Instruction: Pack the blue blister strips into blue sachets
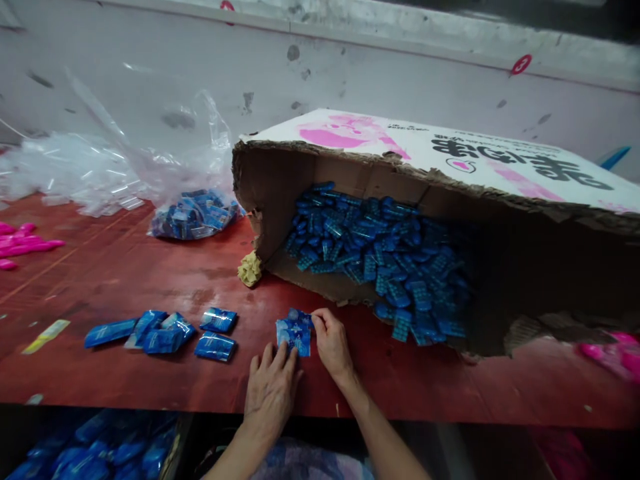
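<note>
A flat blue printed sachet [295,337] lies on the red table in front of me. The fingers of my left hand [271,381] are stretched out over the table, with the tips at the sachet's lower left edge. My right hand [331,341] pinches the upper right part of the sachet, where a darker blue piece shows. Whether that piece is a fold or a separate item, I cannot tell. To the left lie two small blue packets [218,320], one behind the other, and a loose group of several more blue packets [163,333].
A torn-open cardboard box [340,130] lies on its side, with many blue packets [370,240] inside. A clear bag of blue packets [195,217], clear plastic pieces [80,170], crumpled yellow tape [249,269] and pink items [25,241] stand leftward. Below the edge are bagged blue items [95,447].
</note>
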The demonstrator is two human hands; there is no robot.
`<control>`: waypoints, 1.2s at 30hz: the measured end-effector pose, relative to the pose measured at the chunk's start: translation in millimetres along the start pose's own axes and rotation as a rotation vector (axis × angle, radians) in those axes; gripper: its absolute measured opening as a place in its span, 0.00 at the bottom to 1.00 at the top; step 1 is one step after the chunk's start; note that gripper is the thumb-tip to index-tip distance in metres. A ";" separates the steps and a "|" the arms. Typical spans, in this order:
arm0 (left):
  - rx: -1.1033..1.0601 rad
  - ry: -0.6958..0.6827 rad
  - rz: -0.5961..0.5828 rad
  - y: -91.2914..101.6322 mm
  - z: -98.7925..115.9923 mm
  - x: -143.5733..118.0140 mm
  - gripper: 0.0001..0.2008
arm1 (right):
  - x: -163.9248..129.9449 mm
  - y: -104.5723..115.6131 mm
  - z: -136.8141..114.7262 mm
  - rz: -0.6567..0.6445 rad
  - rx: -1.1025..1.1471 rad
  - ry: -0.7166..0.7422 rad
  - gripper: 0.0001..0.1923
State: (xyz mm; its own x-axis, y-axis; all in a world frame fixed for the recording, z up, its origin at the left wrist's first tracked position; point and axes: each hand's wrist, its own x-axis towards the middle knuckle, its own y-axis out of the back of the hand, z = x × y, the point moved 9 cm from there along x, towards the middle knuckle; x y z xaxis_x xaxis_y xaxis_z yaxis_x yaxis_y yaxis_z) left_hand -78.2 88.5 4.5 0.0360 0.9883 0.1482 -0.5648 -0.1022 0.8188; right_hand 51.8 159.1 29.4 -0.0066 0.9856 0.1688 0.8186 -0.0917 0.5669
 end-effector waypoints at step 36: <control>-1.426 0.972 -0.339 -46.3 -10.0 -5.5 0.14 | 6.2 91.4 47.1 0.110 -0.882 -0.191 0.12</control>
State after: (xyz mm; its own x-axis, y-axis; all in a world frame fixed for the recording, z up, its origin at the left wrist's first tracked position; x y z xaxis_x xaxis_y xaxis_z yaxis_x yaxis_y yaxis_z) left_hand -60.5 88.9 -39.7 0.1344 0.7007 -0.7007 -0.8725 -0.2516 -0.4189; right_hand 153.6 163.5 44.3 0.2049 0.9646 0.1662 0.0720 -0.1842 0.9802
